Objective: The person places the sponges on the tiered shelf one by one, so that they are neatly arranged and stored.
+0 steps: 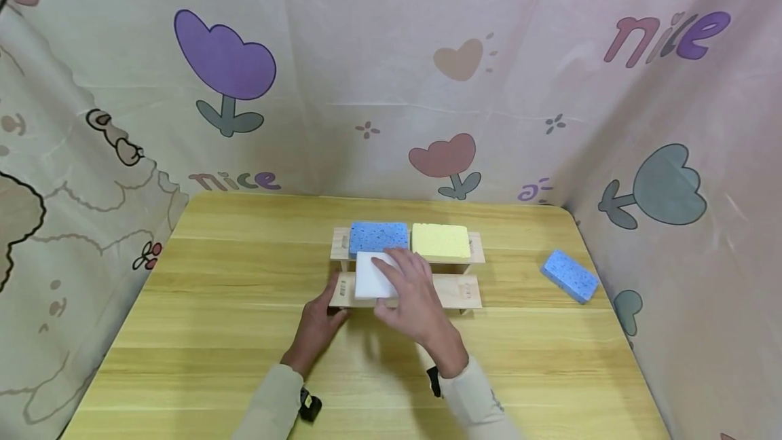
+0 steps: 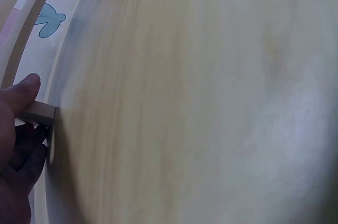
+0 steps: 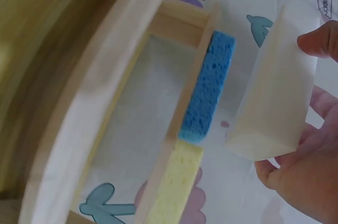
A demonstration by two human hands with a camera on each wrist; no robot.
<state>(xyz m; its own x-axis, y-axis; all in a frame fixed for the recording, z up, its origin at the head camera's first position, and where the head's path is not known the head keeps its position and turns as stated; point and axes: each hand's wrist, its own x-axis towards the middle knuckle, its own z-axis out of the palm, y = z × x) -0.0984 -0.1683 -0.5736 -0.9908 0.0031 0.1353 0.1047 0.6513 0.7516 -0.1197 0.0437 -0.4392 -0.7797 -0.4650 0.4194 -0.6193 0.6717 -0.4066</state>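
Note:
A white sponge block (image 1: 370, 277) is pinched between the thumb and fingers of my right hand (image 1: 417, 294), above the front step of a two-step wooden rack (image 1: 452, 288). In the right wrist view the white block stands apart from the rack. My left hand (image 1: 314, 330) grips the left end of the front step; in the left wrist view its thumb (image 2: 24, 94) and fingers lie on either side of a wooden piece. On the back step a blue sponge (image 1: 379, 236) sits at the left and a yellow sponge (image 1: 441, 241) beside it at the right.
Another blue sponge (image 1: 569, 276) lies tilted near the right edge of the wood-grain table (image 1: 201, 277). A printed curtain (image 1: 342, 53) hangs behind and along both sides of the table.

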